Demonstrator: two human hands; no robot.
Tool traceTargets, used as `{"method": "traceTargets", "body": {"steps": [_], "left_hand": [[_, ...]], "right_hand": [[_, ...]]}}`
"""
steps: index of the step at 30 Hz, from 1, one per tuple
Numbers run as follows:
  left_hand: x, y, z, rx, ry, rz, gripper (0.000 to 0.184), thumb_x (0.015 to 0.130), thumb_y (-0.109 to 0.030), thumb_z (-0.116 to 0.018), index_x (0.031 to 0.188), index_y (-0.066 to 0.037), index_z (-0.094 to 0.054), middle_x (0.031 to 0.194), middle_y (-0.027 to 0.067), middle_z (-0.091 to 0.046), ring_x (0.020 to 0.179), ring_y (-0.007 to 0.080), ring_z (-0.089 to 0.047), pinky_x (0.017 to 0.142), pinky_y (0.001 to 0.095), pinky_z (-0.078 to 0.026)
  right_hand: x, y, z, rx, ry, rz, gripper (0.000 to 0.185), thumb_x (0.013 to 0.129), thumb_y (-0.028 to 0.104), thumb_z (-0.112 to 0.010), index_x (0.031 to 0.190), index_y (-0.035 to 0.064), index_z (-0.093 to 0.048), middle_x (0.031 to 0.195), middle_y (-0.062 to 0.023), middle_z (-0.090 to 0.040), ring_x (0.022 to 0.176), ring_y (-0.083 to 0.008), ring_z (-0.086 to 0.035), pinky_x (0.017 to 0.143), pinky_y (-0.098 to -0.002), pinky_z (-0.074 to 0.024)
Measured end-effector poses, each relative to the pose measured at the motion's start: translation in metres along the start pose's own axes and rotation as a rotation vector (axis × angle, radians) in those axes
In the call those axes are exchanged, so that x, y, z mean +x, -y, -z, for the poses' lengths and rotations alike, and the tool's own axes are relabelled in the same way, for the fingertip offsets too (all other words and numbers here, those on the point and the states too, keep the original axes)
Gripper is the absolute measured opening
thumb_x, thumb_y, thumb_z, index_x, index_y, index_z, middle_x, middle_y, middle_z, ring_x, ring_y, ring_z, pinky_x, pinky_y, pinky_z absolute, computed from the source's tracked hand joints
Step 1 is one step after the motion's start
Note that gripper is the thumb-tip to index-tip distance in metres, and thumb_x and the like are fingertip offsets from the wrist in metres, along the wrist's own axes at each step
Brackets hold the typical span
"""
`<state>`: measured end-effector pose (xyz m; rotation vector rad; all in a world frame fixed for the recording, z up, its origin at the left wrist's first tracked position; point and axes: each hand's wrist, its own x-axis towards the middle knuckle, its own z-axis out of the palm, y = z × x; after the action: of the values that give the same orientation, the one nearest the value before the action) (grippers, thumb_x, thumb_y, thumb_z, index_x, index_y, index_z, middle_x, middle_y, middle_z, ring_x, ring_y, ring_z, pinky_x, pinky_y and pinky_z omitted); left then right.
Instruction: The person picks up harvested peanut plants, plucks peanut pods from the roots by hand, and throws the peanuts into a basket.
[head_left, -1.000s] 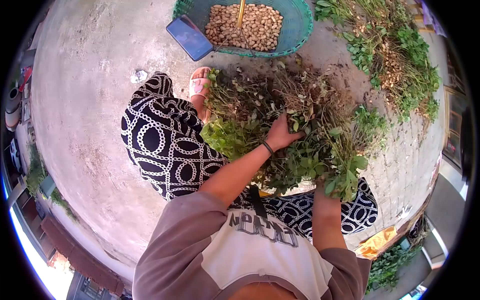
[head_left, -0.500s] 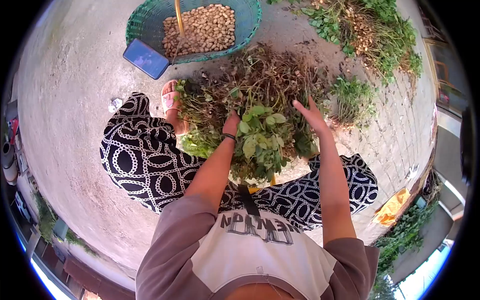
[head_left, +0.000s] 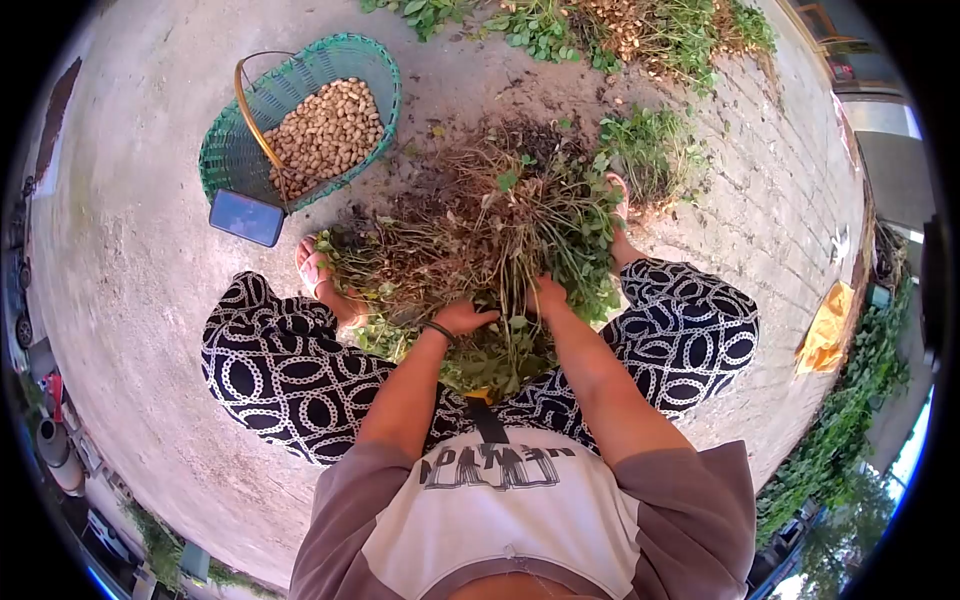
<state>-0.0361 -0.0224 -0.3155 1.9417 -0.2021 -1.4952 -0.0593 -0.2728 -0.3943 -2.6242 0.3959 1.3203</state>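
Note:
A large heap of peanut plants (head_left: pixel 440 245), with brown roots and dry stems toward the far side and green leaves nearer me, lies between my feet. My left hand (head_left: pixel 466 317), a dark band at its wrist, is sunk into the near side of the heap. Its thumb points right along the stems, and its other fingers are mostly hidden, closed in among the plants. Just to the right, my right hand (head_left: pixel 546 297) is closed around a bunch of stems. Several long stems run between both hands toward my lap.
A green woven basket (head_left: pixel 222 150) partly filled with peanuts (head_left: pixel 325 130) stands at the far left, a phone (head_left: pixel 246 218) at its near rim. More plants (head_left: pixel 655 150) lie at the right and along the far side. A yellow-orange sheet (head_left: pixel 826 328) is at the right.
My right hand has come in from the right and closed on the stems beside my left hand. The leafy tops between the hands have shifted. The view has turned, so the basket appears farther left.

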Motion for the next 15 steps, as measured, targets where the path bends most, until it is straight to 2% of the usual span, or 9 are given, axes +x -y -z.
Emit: {"method": "traceTargets", "body": {"steps": [1,3,4,6,11,12,13,14,15], "left_hand": [[0.011,0.002,-0.02,-0.053,-0.127,-0.155,0.062,0.087,-0.065,-0.055,0.065,-0.007,-0.055,0.052,0.0064,-0.039,0.046,0.021,-0.041,0.047,0.0405,-0.037],[0.016,-0.008,-0.023,0.002,-0.199,-0.232,0.067,0.086,-0.07,-0.053,0.075,-0.003,-0.059,0.064,0.0114,-0.046,0.056,0.0242,-0.049,0.055,0.0418,-0.043],[0.01,-0.022,-0.014,0.105,-0.15,-0.147,0.073,0.085,-0.071,-0.051,0.085,0.0,-0.064,0.079,0.0167,-0.056,0.068,0.0274,-0.057,0.064,0.0427,-0.049],[-0.007,-0.044,0.007,0.24,-0.007,0.024,0.083,0.085,-0.074,-0.048,0.092,0.006,-0.067,0.09,0.0185,-0.067,0.078,0.0299,-0.067,0.073,0.0439,-0.055],[-0.068,-0.061,0.057,0.547,-0.27,0.158,0.06,0.085,-0.061,-0.06,0.085,-0.002,-0.066,0.067,0.0149,-0.063,0.064,0.0314,-0.065,0.056,0.0434,-0.053],[-0.084,-0.061,0.059,0.581,-0.545,0.077,0.054,0.084,-0.056,-0.063,0.087,-0.002,-0.062,0.063,0.0126,-0.062,0.058,0.0315,-0.064,0.051,0.0423,-0.05],[-0.103,-0.068,0.071,0.597,-0.625,0.03,0.052,0.084,-0.053,-0.064,0.093,-0.002,-0.06,0.066,0.0126,-0.064,0.061,0.0319,-0.065,0.052,0.0421,-0.05],[-0.119,-0.065,0.078,0.652,-0.872,-0.191,0.055,0.081,-0.054,-0.068,0.098,-0.002,-0.06,0.057,0.0087,-0.058,0.05,0.0263,-0.058,0.042,0.0373,-0.044],[-0.146,-0.081,0.092,0.64,-0.817,-0.13,0.054,0.081,-0.052,-0.069,0.099,-0.002,-0.059,0.063,0.0095,-0.061,0.057,0.0281,-0.062,0.047,0.0397,-0.047]], "right_hand": [[-0.007,0.001,0.015,-0.086,0.137,-0.016,0.045,0.092,0.019,-0.059,0.135,0.0105,-0.051,0.142,-0.0181,-0.044,0.103,-0.033,-0.061,0.079,-0.0456,-0.0521],[-0.028,0.001,0.056,-0.248,0.404,-0.059,0.036,0.093,0.019,-0.058,0.126,0.0078,-0.058,0.127,-0.0167,-0.058,0.098,-0.0314,-0.063,0.075,-0.0472,-0.0515],[0.014,-0.044,0.012,-0.175,0.285,0.052,0.038,0.091,0.025,-0.061,0.123,0.0044,-0.059,0.109,-0.0199,-0.064,0.092,-0.0358,-0.063,0.073,-0.0493,-0.0503],[-0.012,-0.03,0.03,-0.139,0.215,0.143,0.028,0.092,0.02,-0.057,0.113,0.0035,-0.066,0.112,-0.019,-0.065,0.093,-0.0355,-0.064,0.074,-0.048,-0.0528],[-0.061,0.019,0.081,0.02,0.012,0.066,0.032,0.086,0.013,-0.052,0.115,0.0046,-0.062,0.113,-0.0194,-0.065,0.101,-0.0375,-0.064,0.08,-0.0477,-0.0548],[-0.048,0.017,0.08,0.024,-0.084,0.078,0.032,0.087,0.015,-0.049,0.115,0.0065,-0.061,0.112,-0.0179,-0.066,0.1,-0.0369,-0.065,0.079,-0.0472,-0.0547],[-0.051,0.021,0.094,-0.075,-0.15,0.099,0.029,0.094,0.021,-0.044,0.115,0.0059,-0.059,0.107,-0.0189,-0.065,0.099,-0.0379,-0.063,0.079,-0.0488,-0.0529],[-0.047,0.021,0.105,-0.09,-0.172,0.055,0.027,0.094,0.02,-0.046,0.114,0.0057,-0.059,0.105,-0.019,-0.065,0.092,-0.0352,-0.066,0.075,-0.0499,-0.0537],[-0.036,0.009,0.106,-0.221,-0.268,0.111,0.03,0.095,0.019,-0.048,0.121,0.0082,-0.057,0.1,-0.0194,-0.065,0.084,-0.034,-0.067,0.067,-0.0498,-0.0543]]}}
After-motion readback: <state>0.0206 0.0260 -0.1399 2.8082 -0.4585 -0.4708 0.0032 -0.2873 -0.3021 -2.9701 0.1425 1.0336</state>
